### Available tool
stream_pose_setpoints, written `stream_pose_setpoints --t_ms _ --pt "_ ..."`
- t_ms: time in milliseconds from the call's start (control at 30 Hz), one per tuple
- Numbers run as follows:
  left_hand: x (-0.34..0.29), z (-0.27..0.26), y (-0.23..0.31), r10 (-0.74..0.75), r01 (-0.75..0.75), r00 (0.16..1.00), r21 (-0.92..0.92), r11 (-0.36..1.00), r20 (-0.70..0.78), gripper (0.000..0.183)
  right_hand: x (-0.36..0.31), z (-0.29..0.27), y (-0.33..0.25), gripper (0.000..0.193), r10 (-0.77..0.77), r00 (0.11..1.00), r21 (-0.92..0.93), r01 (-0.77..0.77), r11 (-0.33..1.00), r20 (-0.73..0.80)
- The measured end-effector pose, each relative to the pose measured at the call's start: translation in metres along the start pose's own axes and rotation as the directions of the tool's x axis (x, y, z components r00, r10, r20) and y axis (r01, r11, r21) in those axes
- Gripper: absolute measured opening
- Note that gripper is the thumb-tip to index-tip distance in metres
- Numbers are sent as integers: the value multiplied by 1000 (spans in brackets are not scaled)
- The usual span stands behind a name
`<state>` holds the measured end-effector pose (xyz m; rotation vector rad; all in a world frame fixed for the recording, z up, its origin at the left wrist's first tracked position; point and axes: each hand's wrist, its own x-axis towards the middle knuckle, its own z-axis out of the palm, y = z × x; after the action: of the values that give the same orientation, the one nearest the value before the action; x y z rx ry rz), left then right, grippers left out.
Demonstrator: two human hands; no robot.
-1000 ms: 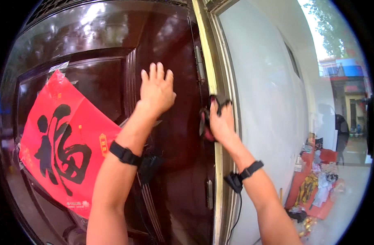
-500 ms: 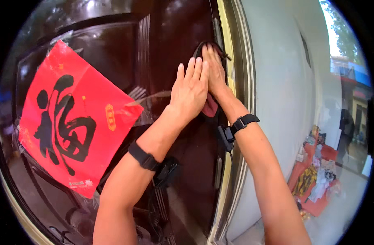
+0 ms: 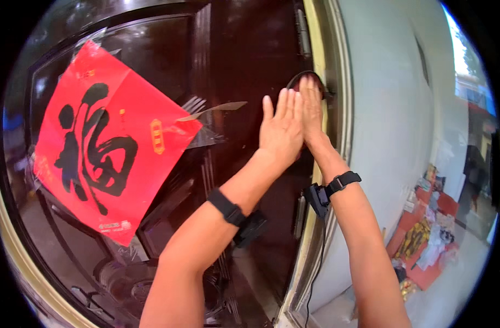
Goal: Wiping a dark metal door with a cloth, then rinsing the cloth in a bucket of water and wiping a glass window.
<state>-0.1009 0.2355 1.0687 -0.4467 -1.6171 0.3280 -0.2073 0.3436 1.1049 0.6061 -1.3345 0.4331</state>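
My right hand (image 3: 314, 112) lies flat, fingers stretched upward, over a dark piece with a reddish face and black edge (image 3: 296, 83) at the door's hinge side. Mostly covered by my hands, that piece cannot be named with certainty. Against the right hand rests my left hand (image 3: 282, 124), palm toward the dark brown door (image 3: 250, 49), its fingers straight and the thumb side slightly apart. Both palms are hidden. Black straps with small devices circle both wrists; the left wrist strap (image 3: 226, 207) and right wrist strap (image 3: 343, 183) are plain to see.
A red paper diamond (image 3: 146, 104) with black brushwork is taped to the door at left. A loose tape strip (image 3: 220, 109) sticks out from its right corner. Metal hinges (image 3: 303, 33) line the pale door frame (image 3: 337, 71). Clothes lie on a red surface (image 3: 422, 276) at lower right.
In the view, both hands have shifted right and slightly down, and the door and red paper have shifted too. The left hand's fingertips now sit lower beside the right hand's; less of the reddish piece shows.
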Motion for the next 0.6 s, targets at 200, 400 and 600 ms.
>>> stream_pose_setpoints --t_ms 200,400,600 --pt "-130 -15 28 -93 103 976 -38 994 197 65 -120 -2 -71 52 -4 995 11 3 1000 98" --pt "-108 -34 1 -97 93 985 32 995 141 61 -73 -23 -96 60 176 922 108 -225 968 345" --pt "-59 -32 -29 -132 123 990 185 975 37 65 6 8 -77 51 -239 971 16 239 971 -5"
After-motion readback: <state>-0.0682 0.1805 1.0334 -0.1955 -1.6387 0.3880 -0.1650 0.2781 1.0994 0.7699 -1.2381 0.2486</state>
